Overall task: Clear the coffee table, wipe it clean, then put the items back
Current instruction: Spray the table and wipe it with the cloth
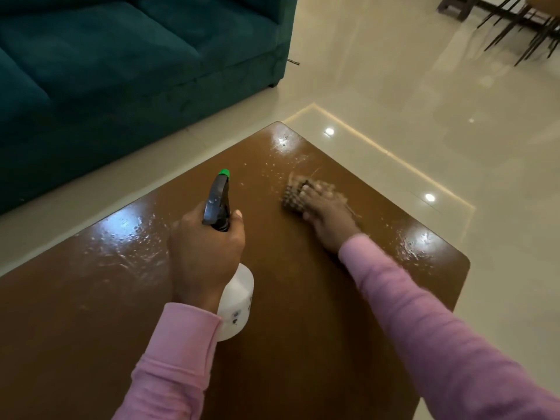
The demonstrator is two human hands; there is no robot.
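A glossy brown coffee table (91,298) fills the lower frame, wet with streaks and droplets near its far corner. My left hand (203,256) grips a white spray bottle (238,301) by its black trigger head with a green nozzle, held above the table's middle. My right hand (327,218) presses a brownish checked cloth (294,197) flat on the table toward the far corner; hand and cloth are motion-blurred. Both arms wear pink sleeves.
A teal sofa (121,56) stands beyond the table's far left edge, with a strip of cream tiled floor (424,101) between. Dark chair legs (527,28) show at the top right. The table's right edge drops to the floor.
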